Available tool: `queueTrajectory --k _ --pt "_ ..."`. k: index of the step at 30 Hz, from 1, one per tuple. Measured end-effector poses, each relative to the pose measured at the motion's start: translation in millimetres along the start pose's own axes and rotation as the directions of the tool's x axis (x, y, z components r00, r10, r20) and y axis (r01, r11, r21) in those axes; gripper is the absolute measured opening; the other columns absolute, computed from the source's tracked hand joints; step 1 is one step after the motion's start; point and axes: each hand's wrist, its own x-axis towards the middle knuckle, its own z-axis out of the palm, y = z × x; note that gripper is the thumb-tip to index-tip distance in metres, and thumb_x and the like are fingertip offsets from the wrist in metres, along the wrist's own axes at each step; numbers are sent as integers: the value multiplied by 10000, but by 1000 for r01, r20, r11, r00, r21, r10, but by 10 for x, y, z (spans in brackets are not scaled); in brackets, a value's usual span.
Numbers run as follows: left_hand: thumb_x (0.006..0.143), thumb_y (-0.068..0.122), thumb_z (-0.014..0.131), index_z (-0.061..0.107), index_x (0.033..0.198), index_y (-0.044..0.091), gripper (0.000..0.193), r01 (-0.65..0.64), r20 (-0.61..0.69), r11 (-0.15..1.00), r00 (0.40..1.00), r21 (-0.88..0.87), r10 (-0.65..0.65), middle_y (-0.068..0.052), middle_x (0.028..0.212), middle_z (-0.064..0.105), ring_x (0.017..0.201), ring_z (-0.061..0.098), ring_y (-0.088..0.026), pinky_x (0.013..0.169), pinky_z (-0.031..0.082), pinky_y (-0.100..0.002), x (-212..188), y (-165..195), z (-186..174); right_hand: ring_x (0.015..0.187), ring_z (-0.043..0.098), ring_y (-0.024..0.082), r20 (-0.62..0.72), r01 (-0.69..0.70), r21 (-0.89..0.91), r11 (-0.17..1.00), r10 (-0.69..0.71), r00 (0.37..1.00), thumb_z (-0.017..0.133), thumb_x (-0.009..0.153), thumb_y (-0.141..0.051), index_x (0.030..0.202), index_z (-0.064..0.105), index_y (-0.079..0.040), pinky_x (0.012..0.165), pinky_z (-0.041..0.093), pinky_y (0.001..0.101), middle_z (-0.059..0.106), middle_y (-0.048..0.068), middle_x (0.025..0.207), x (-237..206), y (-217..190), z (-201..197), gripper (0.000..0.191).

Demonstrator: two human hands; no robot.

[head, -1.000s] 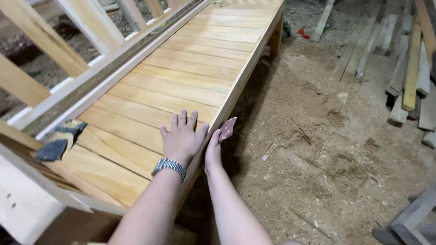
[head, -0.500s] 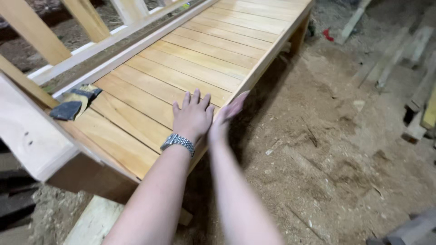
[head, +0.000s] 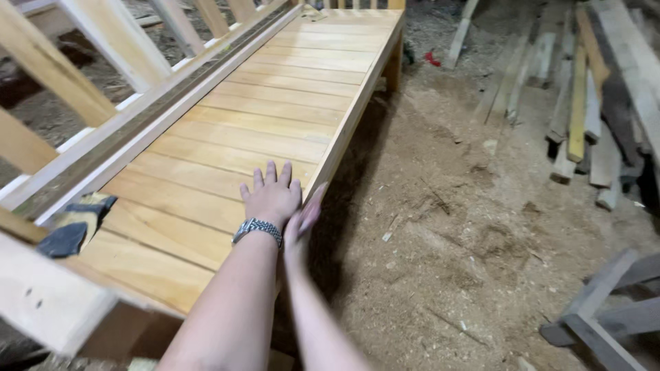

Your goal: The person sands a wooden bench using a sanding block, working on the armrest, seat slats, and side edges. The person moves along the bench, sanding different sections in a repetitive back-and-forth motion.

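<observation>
The left hand (head: 271, 199) lies flat on the wooden slat bench (head: 275, 103), fingers spread wide. The right hand (head: 302, 221) presses the bench's side edge, holding nothing. Folded sandpaper (head: 72, 230) sits nearby; loose planks (head: 584, 103) lie on the sawdust floor (head: 447, 227).

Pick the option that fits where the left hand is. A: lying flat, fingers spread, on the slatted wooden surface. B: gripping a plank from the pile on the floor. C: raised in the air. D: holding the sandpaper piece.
A: the left hand lies palm down on the slatted wooden surface.
</observation>
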Motion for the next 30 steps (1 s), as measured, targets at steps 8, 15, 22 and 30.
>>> queueTrajectory --k 8,15,22,30 --pt "995 545 316 235 1614 363 650 59 19 998 998 -18 -59 28 1721 107 1588 76 -255 1235 42 -622 188 47 -21 1577 80 296 -32 -206 -94 974 203 979 217 962 -724 1634 -25 -119 1251 149 425 -6 141 1728 524 532 -165 936" --pt "982 568 316 207 1614 349 678 75 -8 997 997 -14 -75 3 1713 79 1567 86 -257 1223 39 -612 205 76 -43 1603 142 330 40 41 -143 989 -35 999 318 1002 -712 1654 60 -66 1272 148 448 129 204 1737 120 421 -113 954" --pt "994 540 352 250 1616 295 675 49 -17 999 999 -17 -49 -61 1709 112 1569 96 -285 1210 53 -625 194 54 10 1550 271 312 -85 -260 -112 959 251 964 345 1016 -608 1628 176 -102 1244 245 420 246 162 1694 453 618 -204 811" --pt "1012 486 325 278 1600 298 619 73 -72 996 995 -41 -76 -44 1702 156 1561 127 -268 1212 83 -622 248 83 45 1591 3 265 -1 -256 -183 949 261 965 378 1055 -541 1641 64 -104 1258 59 394 14 124 1731 134 696 -256 795"
